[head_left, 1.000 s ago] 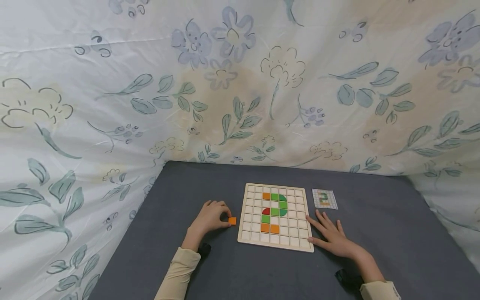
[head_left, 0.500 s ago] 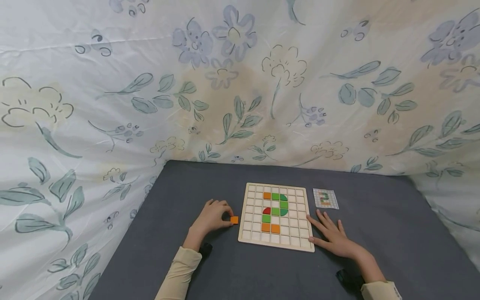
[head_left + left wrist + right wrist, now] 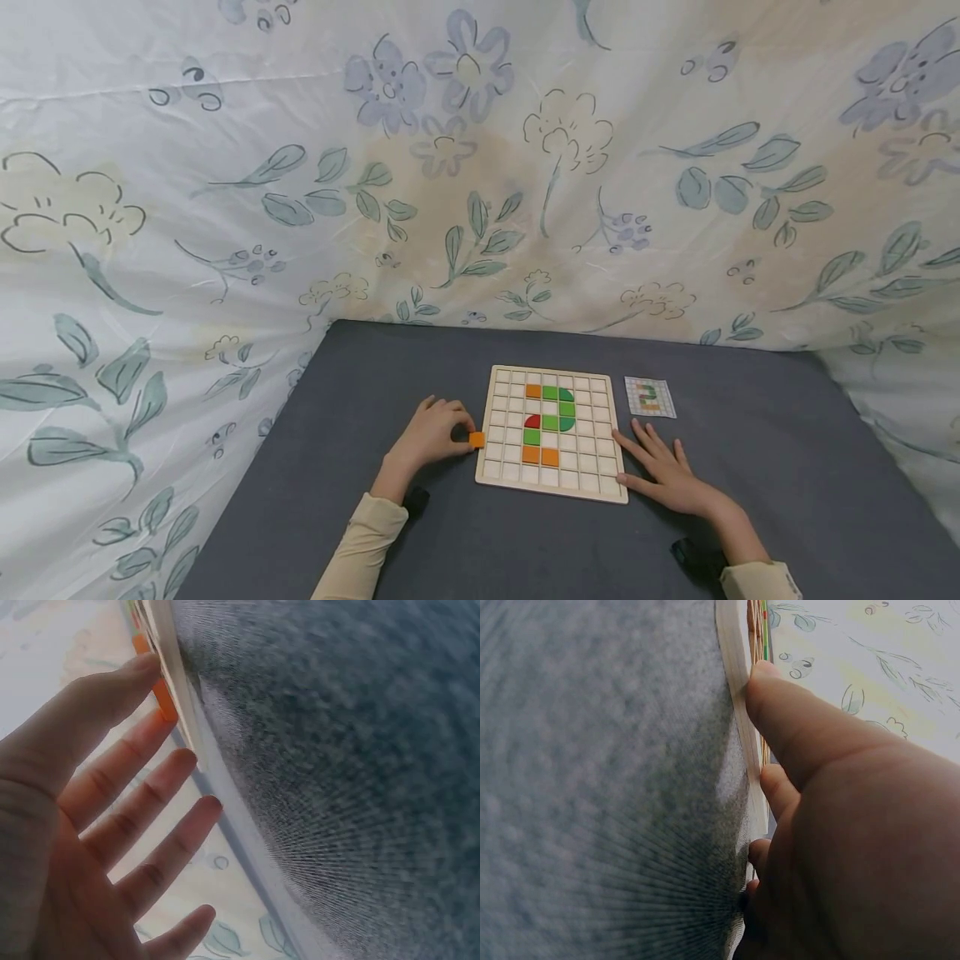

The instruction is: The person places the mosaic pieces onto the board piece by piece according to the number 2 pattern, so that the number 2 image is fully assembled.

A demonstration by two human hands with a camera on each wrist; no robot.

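My left hand (image 3: 435, 432) pinches an orange square tile (image 3: 477, 440) between thumb and index finger at the left edge of a wooden grid board (image 3: 551, 494). In the left wrist view the orange tile (image 3: 163, 700) shows between the thumb and index fingertip, close by the board's side; the other fingers are spread. Green, orange and red tiles (image 3: 550, 423) fill several cells in a figure like a 2. My right hand (image 3: 671, 477) lies with spread fingers at the board's right edge, thumb and index fingertip on the frame (image 3: 739, 697).
A small pattern card (image 3: 650, 397) with a coloured figure on a grid lies right of the board. Dark grey cloth (image 3: 525, 550) covers the table. A floral curtain (image 3: 480, 167) hangs behind and at the sides.
My left hand has slid a little to the right with the orange tile, from beside the board to its left edge. My right hand and the board have stayed in place.
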